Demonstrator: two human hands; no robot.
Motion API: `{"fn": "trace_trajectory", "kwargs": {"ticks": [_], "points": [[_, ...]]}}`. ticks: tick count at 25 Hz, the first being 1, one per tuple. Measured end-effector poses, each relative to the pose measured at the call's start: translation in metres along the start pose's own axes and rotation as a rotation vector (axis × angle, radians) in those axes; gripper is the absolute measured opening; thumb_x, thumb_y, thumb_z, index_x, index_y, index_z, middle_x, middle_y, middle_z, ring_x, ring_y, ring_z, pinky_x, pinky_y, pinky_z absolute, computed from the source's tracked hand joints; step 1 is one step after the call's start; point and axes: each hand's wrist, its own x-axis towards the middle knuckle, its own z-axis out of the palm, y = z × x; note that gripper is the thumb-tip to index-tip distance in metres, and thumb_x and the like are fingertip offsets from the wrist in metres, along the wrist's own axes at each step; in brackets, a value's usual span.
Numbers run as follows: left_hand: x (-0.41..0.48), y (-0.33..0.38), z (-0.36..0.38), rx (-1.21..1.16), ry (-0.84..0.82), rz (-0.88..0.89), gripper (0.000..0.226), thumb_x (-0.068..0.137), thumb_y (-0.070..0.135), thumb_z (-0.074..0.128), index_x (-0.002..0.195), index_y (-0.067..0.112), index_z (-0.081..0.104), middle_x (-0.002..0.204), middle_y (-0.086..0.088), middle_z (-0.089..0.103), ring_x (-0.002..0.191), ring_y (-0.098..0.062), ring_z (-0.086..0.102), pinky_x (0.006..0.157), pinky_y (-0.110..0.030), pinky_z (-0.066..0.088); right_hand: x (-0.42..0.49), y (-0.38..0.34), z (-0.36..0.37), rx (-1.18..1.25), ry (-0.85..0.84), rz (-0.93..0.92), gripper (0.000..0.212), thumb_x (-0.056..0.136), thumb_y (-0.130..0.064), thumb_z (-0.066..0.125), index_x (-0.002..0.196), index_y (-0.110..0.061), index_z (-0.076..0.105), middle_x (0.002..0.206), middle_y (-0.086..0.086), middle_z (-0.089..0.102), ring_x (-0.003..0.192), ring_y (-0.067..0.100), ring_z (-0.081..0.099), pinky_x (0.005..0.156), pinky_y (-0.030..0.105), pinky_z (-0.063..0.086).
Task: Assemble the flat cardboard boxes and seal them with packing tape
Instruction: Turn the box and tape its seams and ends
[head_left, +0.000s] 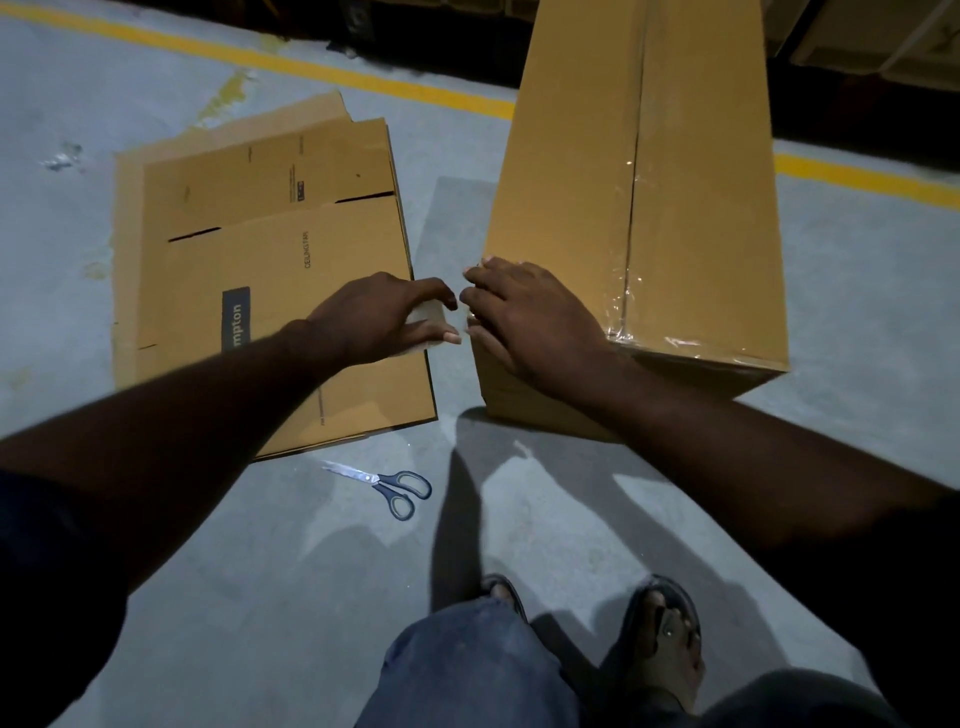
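Sandalled feet (660, 639) stand just short of the taped box (675, 208) on the floor (260, 545), which I judge light, hollow, best steadied at stiff corners, where my right hand (535, 322) presses flat, left hand (374, 317) beside it pinching probable packing tape (428, 312).

Flat cardboard box (270, 223): the dark blue label (236, 318) reads "mpton" in white letters running sideways; the start of the word is covered by the left arm (208, 410). Same box, middle panel: small print (307, 249) reads "CEILING FAN", also sideways. The fine print block (297, 183) on the upper flap and the line along the near edge are too small to read.
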Motion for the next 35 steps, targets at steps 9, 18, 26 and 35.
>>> {"fn": "trace_trajectory", "kwargs": {"ticks": [9,18,26,35], "points": [[-0.019,-0.012,-0.007,-0.091,0.066,0.045,0.06,0.091,0.067,0.041,0.123,0.022,0.065,0.11,0.001,0.074,0.081,-0.012,0.065,0.067,-0.025,0.044,0.021,-0.011,-0.006,-0.101,-0.02,0.044,0.05,0.087,-0.059,0.053,0.103,-0.015,0.07,0.11,0.007,0.054,0.108,0.026,0.049,0.086,0.044,0.042],[-0.014,-0.015,-0.016,0.049,0.027,0.14,0.071,0.089,0.076,0.028,0.126,0.027,0.064,0.108,0.001,0.073,0.087,-0.019,0.067,0.069,-0.03,0.049,0.019,-0.019,-0.002,-0.172,0.008,0.099,0.029,0.092,-0.048,0.062,0.096,-0.023,0.074,0.11,0.007,0.053,0.109,0.029,0.049,0.085,0.047,0.04],[-0.008,-0.016,-0.021,0.082,0.009,0.148,0.088,0.084,0.086,0.011,0.127,0.029,0.062,0.11,0.002,0.073,0.091,-0.019,0.067,0.07,-0.032,0.051,0.021,-0.021,-0.005,-0.119,-0.059,0.134,0.042,0.087,-0.056,0.058,0.112,-0.024,0.07,0.113,0.003,0.052,0.114,0.025,0.044,0.092,0.046,0.036],[-0.012,-0.022,-0.021,0.086,0.044,0.234,0.083,0.09,0.081,0.013,0.13,0.027,0.062,0.106,-0.002,0.074,0.086,-0.022,0.069,0.066,-0.027,0.046,0.017,-0.018,-0.006,-0.131,-0.042,0.078,0.029,0.098,-0.04,0.052,0.1,-0.022,0.074,0.111,0.004,0.054,0.112,0.027,0.046,0.088,0.047,0.039]]}}
